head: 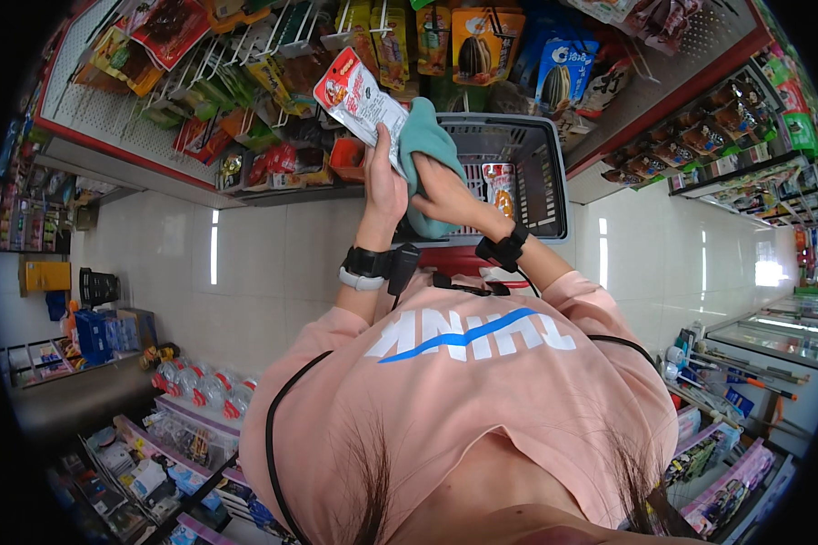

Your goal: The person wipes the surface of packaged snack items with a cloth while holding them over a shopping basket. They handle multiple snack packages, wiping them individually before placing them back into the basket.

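My left hand (pixel 384 180) grips a silver-and-red snack pouch (pixel 362 102) by its lower part, the printed back facing up. A green cloth (pixel 431 139) is bunched against the pouch's near end, and my right hand (pixel 443 192) holds it with the fingers tucked into its folds. Both hands are above the left side of a grey plastic shopping basket (pixel 559 184). Inside the basket lies another snack pouch (pixel 499 187), red, white and orange. The cloth hides the pouch's lower right edge and part of the basket.
Ahead, a pegboard shelf (pixel 68 102) carries hooks of hanging snack packs (pixel 487 48). An orange-red box (pixel 347 158) sits on its bottom ledge. Tiled floor (pixel 273 238) stretches to both sides. Large clear bottles (pixel 204 387) stand behind me on the left, and long-handled tools (pixel 729 368) on the right.
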`<state>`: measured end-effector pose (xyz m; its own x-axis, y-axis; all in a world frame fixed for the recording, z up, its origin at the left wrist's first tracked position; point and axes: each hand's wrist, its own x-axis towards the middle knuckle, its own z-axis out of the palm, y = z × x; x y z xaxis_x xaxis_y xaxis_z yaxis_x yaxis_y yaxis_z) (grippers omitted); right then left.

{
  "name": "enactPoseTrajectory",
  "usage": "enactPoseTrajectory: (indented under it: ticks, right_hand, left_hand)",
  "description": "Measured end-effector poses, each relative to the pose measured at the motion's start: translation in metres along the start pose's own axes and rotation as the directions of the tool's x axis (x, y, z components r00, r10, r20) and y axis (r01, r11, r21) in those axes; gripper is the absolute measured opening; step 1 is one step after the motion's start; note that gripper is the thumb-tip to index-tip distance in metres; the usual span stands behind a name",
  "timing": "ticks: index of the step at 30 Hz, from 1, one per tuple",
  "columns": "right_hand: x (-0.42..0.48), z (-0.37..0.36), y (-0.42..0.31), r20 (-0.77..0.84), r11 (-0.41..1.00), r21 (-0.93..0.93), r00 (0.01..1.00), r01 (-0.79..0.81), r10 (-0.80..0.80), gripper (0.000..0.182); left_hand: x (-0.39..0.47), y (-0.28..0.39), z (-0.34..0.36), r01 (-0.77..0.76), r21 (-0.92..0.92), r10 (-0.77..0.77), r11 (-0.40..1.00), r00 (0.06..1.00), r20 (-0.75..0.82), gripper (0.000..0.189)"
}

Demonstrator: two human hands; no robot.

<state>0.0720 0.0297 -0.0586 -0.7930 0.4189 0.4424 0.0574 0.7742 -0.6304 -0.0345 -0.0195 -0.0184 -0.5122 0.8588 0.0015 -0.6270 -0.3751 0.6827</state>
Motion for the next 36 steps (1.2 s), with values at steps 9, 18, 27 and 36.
enactPoseTrajectory:
  ticks: [9, 18, 27, 36]
  right_hand:
    - [-0.001, -0.002, 0.027, -0.187, 0.947, -0.052, 0.934, -0.318, 0.303, 0.042]
    - [0.002, -0.018, 0.021, -0.351, 0.995, -0.044, 0.934, -0.093, 0.072, 0.028]
    - [-0.014, -0.036, 0.029, -0.262, 0.934, 0.296, 0.924, -0.197, 0.278, 0.016]
    - [-0.032, -0.049, 0.039, -0.036, 0.757, 0.535, 0.885, -0.376, 0.465, 0.027]
  left_hand:
    - [-0.006, -0.03, -0.007, 0.161, 0.187, -0.162, 0.969, 0.987, -0.008, 0.042]
    - [0.006, -0.043, -0.007, 0.109, 0.329, -0.11, 0.938, 0.994, -0.014, 0.036]
    - [0.028, -0.01, -0.004, -0.055, 0.263, 0.065, 0.963, 0.997, -0.032, 0.06]
    - [0.098, -0.009, 0.045, -0.339, 0.387, 0.218, 0.858, 0.921, 0.323, 0.044]
